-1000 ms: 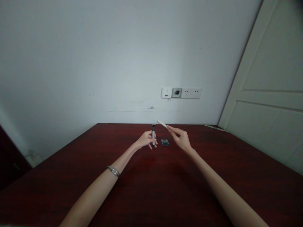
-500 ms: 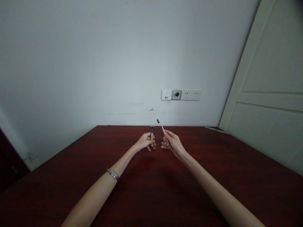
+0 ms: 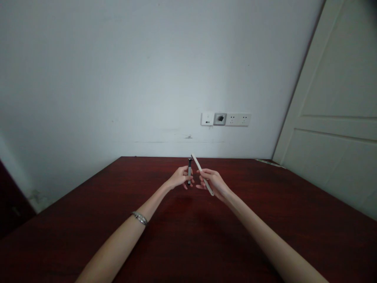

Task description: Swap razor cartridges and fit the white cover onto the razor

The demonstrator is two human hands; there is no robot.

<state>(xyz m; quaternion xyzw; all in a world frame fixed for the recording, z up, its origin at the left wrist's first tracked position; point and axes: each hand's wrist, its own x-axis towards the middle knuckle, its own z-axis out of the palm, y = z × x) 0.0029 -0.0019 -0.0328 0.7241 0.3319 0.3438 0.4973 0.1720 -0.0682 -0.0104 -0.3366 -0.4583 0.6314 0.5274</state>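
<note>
A razor [image 3: 189, 175] with a grey handle and a dark neck stands nearly upright in my left hand [image 3: 178, 177], its fingers closed round the handle. My right hand [image 3: 216, 182] pinches a pale toothbrush [image 3: 203, 173], tilted with its head up and to the left. The toothbrush head lies right beside the razor head; whether they touch I cannot tell. The bristles are turned away from me and hidden. Both hands are raised over the dark red table [image 3: 188, 239].
Behind the table rises a white wall [image 3: 165, 78] with several sockets and switch plates [image 3: 238, 119]. A pale panelled door [image 3: 335, 137] is on the right. A flat strip [image 3: 270, 162] lies by the table's back right corner.
The toothbrush has turned in my right hand and its head has come left and down to the razor head. A small dark object under my right fingers is now hidden. My left hand stays put.
</note>
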